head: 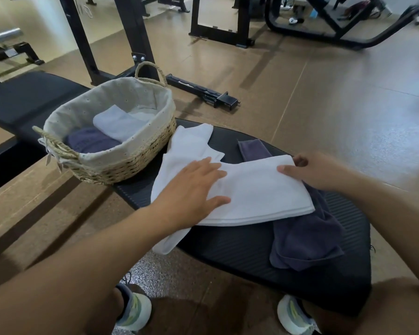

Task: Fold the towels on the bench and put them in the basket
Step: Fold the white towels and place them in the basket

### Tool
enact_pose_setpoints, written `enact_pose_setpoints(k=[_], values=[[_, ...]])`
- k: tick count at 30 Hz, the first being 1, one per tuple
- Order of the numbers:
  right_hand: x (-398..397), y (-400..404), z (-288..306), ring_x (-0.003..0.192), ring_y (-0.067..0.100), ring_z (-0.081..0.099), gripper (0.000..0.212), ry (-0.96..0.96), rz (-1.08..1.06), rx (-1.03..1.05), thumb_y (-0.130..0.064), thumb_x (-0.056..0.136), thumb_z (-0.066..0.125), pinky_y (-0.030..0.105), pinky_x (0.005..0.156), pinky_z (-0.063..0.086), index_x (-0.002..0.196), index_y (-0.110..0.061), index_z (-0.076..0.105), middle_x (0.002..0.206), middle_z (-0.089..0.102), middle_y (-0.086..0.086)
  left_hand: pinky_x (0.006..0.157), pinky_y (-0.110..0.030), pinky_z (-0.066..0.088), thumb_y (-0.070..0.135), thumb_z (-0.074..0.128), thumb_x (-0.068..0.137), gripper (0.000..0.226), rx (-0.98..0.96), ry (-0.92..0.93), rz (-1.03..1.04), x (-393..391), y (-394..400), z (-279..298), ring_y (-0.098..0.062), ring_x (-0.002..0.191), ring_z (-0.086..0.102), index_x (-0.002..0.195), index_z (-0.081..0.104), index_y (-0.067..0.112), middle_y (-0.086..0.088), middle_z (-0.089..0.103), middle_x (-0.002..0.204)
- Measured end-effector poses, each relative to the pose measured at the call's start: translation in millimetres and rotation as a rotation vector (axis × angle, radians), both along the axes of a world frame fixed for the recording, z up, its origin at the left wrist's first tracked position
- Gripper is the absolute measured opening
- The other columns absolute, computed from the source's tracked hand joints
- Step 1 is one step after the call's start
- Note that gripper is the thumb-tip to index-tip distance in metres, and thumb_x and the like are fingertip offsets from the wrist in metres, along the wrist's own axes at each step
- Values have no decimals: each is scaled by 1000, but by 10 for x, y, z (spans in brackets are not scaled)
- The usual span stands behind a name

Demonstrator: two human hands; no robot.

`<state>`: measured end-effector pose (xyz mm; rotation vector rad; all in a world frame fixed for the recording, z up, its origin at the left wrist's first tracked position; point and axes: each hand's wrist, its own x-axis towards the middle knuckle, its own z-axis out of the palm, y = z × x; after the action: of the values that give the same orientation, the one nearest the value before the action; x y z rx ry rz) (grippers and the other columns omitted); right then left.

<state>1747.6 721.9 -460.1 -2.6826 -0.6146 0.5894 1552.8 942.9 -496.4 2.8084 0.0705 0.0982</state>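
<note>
A white towel, partly folded, lies across the black bench. My left hand rests flat on its left part, fingers spread. My right hand grips the towel's far right corner, thumb on top. A second white towel lies loose behind it, towards the basket. A dark purple towel lies crumpled under the white one on the right, with one corner showing behind. The wicker basket with a cloth lining stands on the bench's left end and holds a folded white towel and a purple one.
Black gym frames stand behind the basket, and a loose black bar lies on the brown floor. Another dark padded bench runs off to the left. My shoes are on the floor below the bench's near edge.
</note>
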Motion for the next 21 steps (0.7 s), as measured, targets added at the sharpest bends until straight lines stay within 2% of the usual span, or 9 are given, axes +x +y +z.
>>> enact_pose_setpoints(k=[2,4,6,9,13,17,19,21], values=[[4,-7,3,84,16,68,31,20,-37,120,-49,81,76,37,79,57,96,-23,68,93,71,-4,127,-36,5,63,48,96,71,56,17,-28,70,-51,-38,-15,156,7,153,37,22,4,25,166],[-6,-6,13,84,17,68,25,17,-54,232,-41,80,81,37,77,54,89,-23,66,88,70,-5,127,-40,-1,69,41,94,84,144,90,-31,120,-97,-65,-16,157,-4,159,21,19,3,12,169],[-23,11,30,86,18,67,22,20,-63,332,-39,84,77,37,78,53,90,-23,65,89,71,-3,126,-44,-6,78,32,90,99,223,180,-20,143,-132,-96,-18,156,-15,162,5,16,1,-1,170],[-67,22,62,91,20,66,22,93,-120,425,-43,94,65,43,86,52,98,-22,58,97,69,-1,124,-50,-9,87,19,81,110,295,258,-18,149,-174,-156,-21,153,-24,161,-7,16,-1,-13,170],[-93,22,62,89,17,62,21,60,-171,385,-48,99,53,39,78,49,99,-27,53,100,64,-3,120,-59,-12,97,20,73,112,322,296,-64,139,-232,-214,-29,150,-32,158,-16,35,-2,-21,168],[-112,30,85,81,14,65,29,95,-109,309,-57,93,57,34,68,52,98,-28,58,96,68,-5,117,-62,-15,101,18,67,117,344,340,-72,154,-268,-234,-30,148,-35,158,-15,35,-3,-21,168],[-153,11,136,80,10,68,36,162,-19,198,-61,86,65,28,66,52,99,-27,67,94,72,-8,118,-60,-17,96,15,74,109,268,354,-62,180,-262,-176,-26,149,-34,160,-9,34,-2,-18,169],[-167,-34,144,86,10,71,38,205,86,54,-57,79,74,30,76,57,103,-27,72,97,75,-10,121,-55,-16,83,8,88,91,192,289,-38,194,-250,-148,-21,152,-28,161,0,31,1,-11,170]])
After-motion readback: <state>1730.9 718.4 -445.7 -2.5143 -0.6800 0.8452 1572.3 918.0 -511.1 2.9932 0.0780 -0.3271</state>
